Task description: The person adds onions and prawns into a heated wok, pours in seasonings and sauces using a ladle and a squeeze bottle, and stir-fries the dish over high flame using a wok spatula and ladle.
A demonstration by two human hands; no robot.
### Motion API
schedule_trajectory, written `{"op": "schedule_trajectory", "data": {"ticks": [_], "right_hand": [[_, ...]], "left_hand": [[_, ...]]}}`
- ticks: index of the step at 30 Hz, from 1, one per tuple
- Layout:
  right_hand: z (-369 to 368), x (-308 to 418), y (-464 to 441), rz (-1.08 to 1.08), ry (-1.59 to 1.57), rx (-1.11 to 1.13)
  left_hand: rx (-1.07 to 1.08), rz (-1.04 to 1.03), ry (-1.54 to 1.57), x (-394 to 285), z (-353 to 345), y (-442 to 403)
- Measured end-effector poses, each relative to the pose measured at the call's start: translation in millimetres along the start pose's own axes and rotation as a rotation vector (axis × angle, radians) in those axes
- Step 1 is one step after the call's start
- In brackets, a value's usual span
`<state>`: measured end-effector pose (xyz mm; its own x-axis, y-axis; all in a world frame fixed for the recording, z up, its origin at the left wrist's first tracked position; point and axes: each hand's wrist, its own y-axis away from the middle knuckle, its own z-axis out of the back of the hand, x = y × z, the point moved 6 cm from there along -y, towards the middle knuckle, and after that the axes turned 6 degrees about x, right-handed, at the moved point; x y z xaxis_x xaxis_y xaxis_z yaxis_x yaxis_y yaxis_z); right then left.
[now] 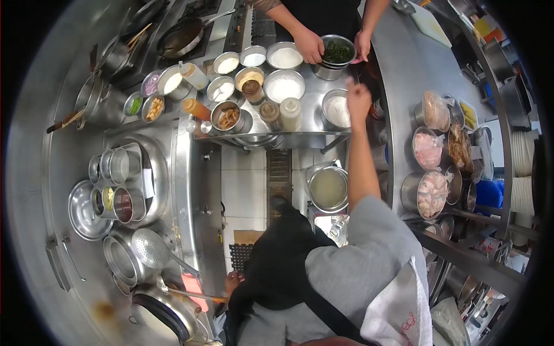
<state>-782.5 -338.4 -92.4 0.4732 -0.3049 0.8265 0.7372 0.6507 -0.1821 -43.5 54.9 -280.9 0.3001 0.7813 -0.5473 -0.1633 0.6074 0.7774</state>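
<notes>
My right hand [359, 97] is over the right rim of a metal container of white powder or grains [335, 111] near the counter's front edge. Motion blurs its fingers, so I cannot make out a hold. Low at my side, my left hand [234, 281] hangs beside the left counter, close to a wooden handle [216, 299]; my sleeve and apron hide part of it. Across the counter, another person's hands hold a metal container of dark green leaves [338, 53], one hand at each side, over a stack of metal containers [329, 72].
Metal containers with white contents [284, 87], squeeze bottles [290, 112] and a container of brown pieces [228, 117] crowd the counter. Raw meat containers [433, 195] stand at right. A skimmer [151, 248] lies over pots at left. A pot of cloudy liquid [329, 189] is lower down.
</notes>
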Motion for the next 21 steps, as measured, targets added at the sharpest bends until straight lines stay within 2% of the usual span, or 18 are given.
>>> {"op": "schedule_trajectory", "data": {"ticks": [1, 2, 3, 4, 5, 6, 8, 9, 11, 13, 15, 16, 17, 19, 21], "right_hand": [[-34, -5, 41, -0.103, 0.022, 0.299], [-58, 1, 104, 0.014, -0.112, 0.461], [-84, 23, 169, 0.008, -0.155, 0.861], [-116, 25, 236, 0.236, -0.166, 1.201], [-133, 32, 309, 0.436, 0.173, 1.391], [-116, 64, 365, 0.472, 0.407, 1.637], [-96, 100, 453, 0.703, 0.273, 1.844], [-96, 122, 500, 0.867, 0.319, 2.096], [-83, 142, 562, 0.999, 0.075, 1.921], [-51, 181, 596, 1.414, -0.081, 1.718], [-74, 186, 629, 1.346, -0.239, 1.947], [-87, 191, 633, 1.353, -0.018, 1.948], [-99, 197, 635, 1.358, 0.204, 1.928], [-115, 212, 634, 1.534, 0.347, 1.178], [-67, 239, 625, 1.039, 0.055, 1.299]], "left_hand": [[0.037, -0.045, -0.061, -7, -9, 3], [0.078, -0.089, -0.125, -12, -16, 9], [0.087, -0.086, -0.121, 3, -20, 8], [0.059, -0.151, -0.141, 36, -22, -11], [0.027, -0.221, -0.157, 67, -23, -30], [0.152, -0.389, -0.141, 83, -30, -45], [0.098, -0.101, -0.264, 43, -37, -10], [0.086, 0.044, -0.323, -15, -46, 28], [0.207, -0.147, 0.287, -31, -52, 30], [0.068, -0.266, 1.095, -106, -62, 93], [0.497, -0.362, 0.947, -123, -59, 154], [0.427, -0.367, 0.800, -114, -48, 181], [0.136, -0.304, 0.487, -112, -30, 220], [0.009, -0.495, 0.300, -37, 2, 239], [0.006, -0.490, 0.828, 8, 20, 309]]}}
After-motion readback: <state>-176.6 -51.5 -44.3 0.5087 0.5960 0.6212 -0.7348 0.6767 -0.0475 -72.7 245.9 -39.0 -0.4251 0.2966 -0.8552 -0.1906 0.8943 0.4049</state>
